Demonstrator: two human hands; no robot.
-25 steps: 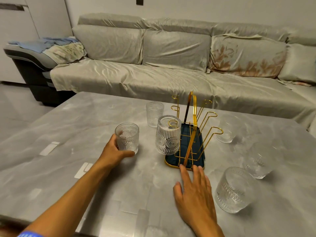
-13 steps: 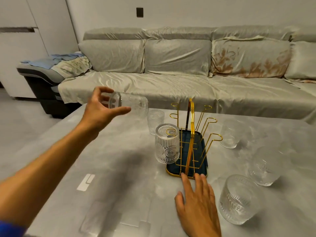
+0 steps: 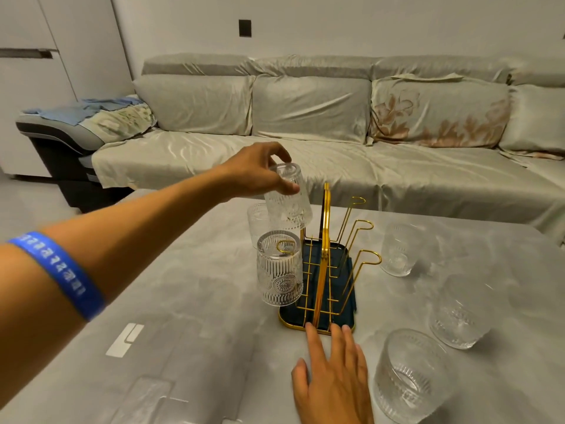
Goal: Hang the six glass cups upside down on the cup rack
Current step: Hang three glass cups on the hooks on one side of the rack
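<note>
While left hand point(image 3: 255, 171) grips inverted cup point(image 3: 287, 197) (above rack point(image 3: 330, 270)), right hand point(image 3: 334, 381) flat.

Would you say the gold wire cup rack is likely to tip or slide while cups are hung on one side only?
Probably somewhat: the gold wire cup rack looks light, and the one hung ribbed glass cup loads its left side. The right hand touches its base, likely steadying it. The smooth grey table may let it slide.

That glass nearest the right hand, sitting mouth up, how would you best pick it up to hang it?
Probably by its ribbed side wall, coming in from the side with the right hand. The nearest glass stands upright, mouth open upward, so gripping the wall lets the wrist turn it over onto a free gold hook of the cup rack.
</note>
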